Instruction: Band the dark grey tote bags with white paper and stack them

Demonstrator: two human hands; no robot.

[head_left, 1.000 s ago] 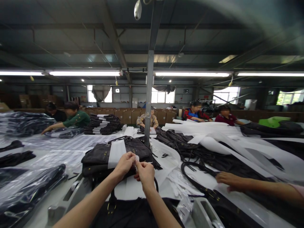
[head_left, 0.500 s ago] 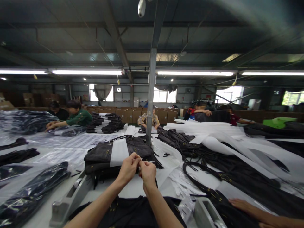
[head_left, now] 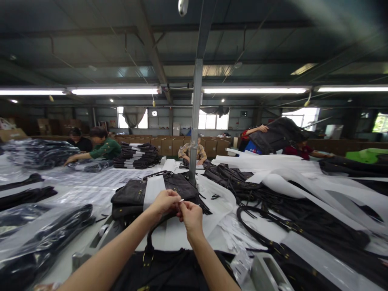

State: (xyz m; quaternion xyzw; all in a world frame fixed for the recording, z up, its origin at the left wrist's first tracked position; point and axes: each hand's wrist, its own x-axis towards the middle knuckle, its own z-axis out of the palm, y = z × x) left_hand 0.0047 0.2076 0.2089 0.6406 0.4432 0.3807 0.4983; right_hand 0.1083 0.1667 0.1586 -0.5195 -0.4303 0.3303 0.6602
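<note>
Dark goods [head_left: 54,234] inside clear plastic [head_left: 21,242] at left, black bag [head_left: 172,268] on the counter [head_left: 67,252] nearest the person, left hand [head_left: 165,204] and right hand [head_left: 190,216] meeting near its handle [head_left: 149,244], both pinched on a white piece [head_left: 181,200].

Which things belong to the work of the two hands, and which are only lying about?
In use, seemingly:
small white piece, pinched by left hand and right hand
black bag below them

Apparently lying about:
plastic-wrapped bundle, left
loose white strips, right

Lights [head_left: 115,91] glow beneath a dark roof [head_left: 106,52]; a grey post [head_left: 195,113] stands before brown boxes [head_left: 166,146] and bright windows [head_left: 223,122].
</note>
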